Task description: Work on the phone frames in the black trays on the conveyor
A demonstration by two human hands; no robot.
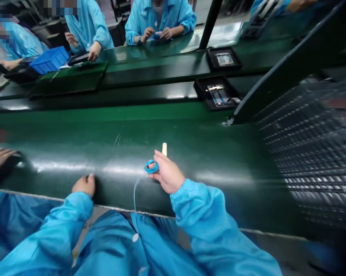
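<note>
My right hand (168, 174) is closed around a blue band (151, 166), from which a thin blue cord (135, 191) hangs down toward my clothing. Just beyond the fingers a short cream-coloured stick (164, 148) shows; its lower end is hidden by the hand, so I cannot tell if it is held. My left hand (84, 185) rests near the front edge of the green table (127, 134), its fingers curled in. Nothing shows in it, but the inside of the fingers is hidden.
Two black trays (202, 89) (211, 63) with metal device parts lie behind the table. A slanted post (276, 69) stands at the right. Another person's hand (0, 158) is at the far left. People in blue work across, near a blue bin (50, 60).
</note>
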